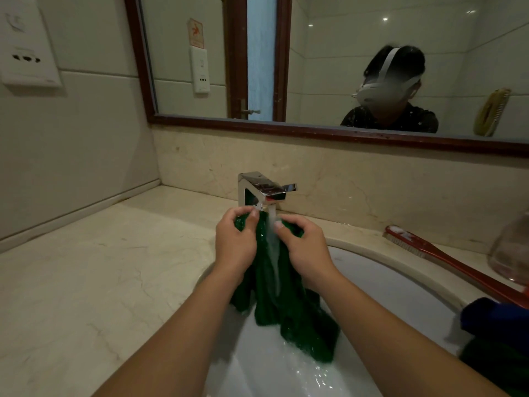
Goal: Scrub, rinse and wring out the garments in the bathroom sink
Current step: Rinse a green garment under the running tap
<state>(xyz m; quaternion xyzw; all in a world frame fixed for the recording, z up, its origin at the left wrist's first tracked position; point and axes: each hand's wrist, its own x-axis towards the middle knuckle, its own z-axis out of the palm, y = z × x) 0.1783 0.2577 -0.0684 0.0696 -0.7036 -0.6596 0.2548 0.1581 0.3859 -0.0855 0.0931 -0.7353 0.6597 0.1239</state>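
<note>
A wet dark green garment [289, 308] hangs over the white sink [380, 279], held up under the chrome faucet [262, 190]. Water runs from the spout down the cloth's middle. My left hand [236, 245] grips the garment's upper left edge, fingers curled round it. My right hand [303, 247] grips the upper right edge, thumb on top. The garment's lower end trails into splashing water in the basin.
A red-handled scrub brush [446, 259] lies on the marble counter [100, 276] at the right. A blue garment [492, 316] and more green cloth [498, 365] rest on the sink's right rim. A mirror [329, 67] fills the wall behind, and a glass object [512, 247] stands far right.
</note>
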